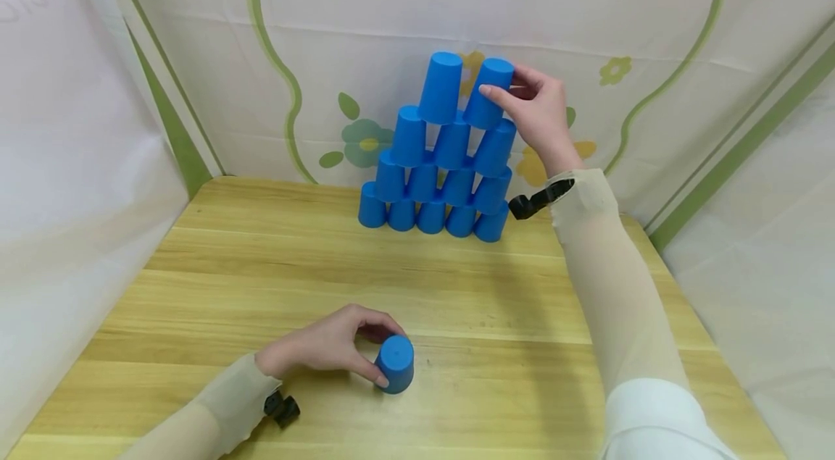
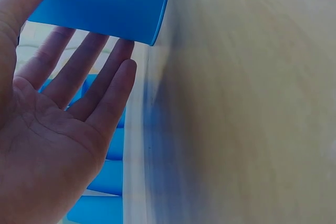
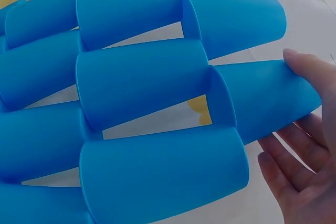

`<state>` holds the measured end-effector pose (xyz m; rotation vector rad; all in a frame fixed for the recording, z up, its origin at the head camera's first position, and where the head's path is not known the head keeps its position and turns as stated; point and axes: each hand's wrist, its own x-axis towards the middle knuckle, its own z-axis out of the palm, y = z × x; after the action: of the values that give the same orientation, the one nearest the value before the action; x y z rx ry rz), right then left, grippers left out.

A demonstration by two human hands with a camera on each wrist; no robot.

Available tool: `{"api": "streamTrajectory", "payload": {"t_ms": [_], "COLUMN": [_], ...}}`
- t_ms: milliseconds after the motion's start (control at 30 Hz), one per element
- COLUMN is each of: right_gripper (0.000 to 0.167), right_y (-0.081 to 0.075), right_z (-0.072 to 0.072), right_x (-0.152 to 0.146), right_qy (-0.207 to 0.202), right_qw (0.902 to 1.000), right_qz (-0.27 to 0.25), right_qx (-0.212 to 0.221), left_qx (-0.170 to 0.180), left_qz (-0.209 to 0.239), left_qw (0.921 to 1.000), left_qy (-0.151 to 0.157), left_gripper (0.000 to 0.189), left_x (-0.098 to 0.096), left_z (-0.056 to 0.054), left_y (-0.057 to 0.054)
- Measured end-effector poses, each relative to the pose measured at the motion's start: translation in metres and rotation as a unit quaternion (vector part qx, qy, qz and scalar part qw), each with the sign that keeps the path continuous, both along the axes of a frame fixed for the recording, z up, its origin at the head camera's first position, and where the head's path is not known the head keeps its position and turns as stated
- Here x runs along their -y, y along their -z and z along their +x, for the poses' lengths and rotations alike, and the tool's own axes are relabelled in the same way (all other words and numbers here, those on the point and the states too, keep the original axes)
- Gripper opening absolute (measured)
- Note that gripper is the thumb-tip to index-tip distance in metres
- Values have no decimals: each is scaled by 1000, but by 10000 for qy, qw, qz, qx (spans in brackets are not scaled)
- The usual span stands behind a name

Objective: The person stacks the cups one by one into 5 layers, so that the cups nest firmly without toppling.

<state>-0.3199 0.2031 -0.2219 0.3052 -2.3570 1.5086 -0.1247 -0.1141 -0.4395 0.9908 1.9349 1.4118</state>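
Note:
Blue upside-down cups form a stepped wall (image 1: 422,183) at the back of the table, with two cups on its top row. My right hand (image 1: 538,109) pinches the right-hand top cup (image 1: 485,101) between thumb and fingers. In the right wrist view that cup (image 3: 268,95) has its rim over the bases of two cups in the row below. Beside it stands the other top cup (image 1: 441,87). Near the front of the table, my left hand (image 1: 333,340) holds a single upside-down cup (image 1: 396,358), thumb on one side and fingers on the other.
The wooden table (image 1: 261,264) carries the wall close to its back edge. Behind it hangs a white patterned curtain (image 1: 365,11), with more pale cloth (image 1: 85,119) at the sides. A black wrist camera (image 1: 280,408) sits at the left cuff.

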Motion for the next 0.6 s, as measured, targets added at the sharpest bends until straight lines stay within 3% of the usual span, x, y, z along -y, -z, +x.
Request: {"api": "streamTrajectory", "payload": {"t_ms": [333, 600], "right_gripper": [63, 65], "right_y": [2, 5], "right_z": [0, 1], "right_x": [0, -1], "right_qy": [2, -47], "right_qw": [9998, 9996], "right_qz": [92, 150], "right_qx": [155, 242], "left_qx": [-55, -291], "left_qz": [-16, -7], "left_qw": [10000, 9986], "left_qy": [-63, -441], "left_gripper": [49, 50], "left_x": [0, 5], "left_z": [-2, -9], "left_y": [0, -15]}}
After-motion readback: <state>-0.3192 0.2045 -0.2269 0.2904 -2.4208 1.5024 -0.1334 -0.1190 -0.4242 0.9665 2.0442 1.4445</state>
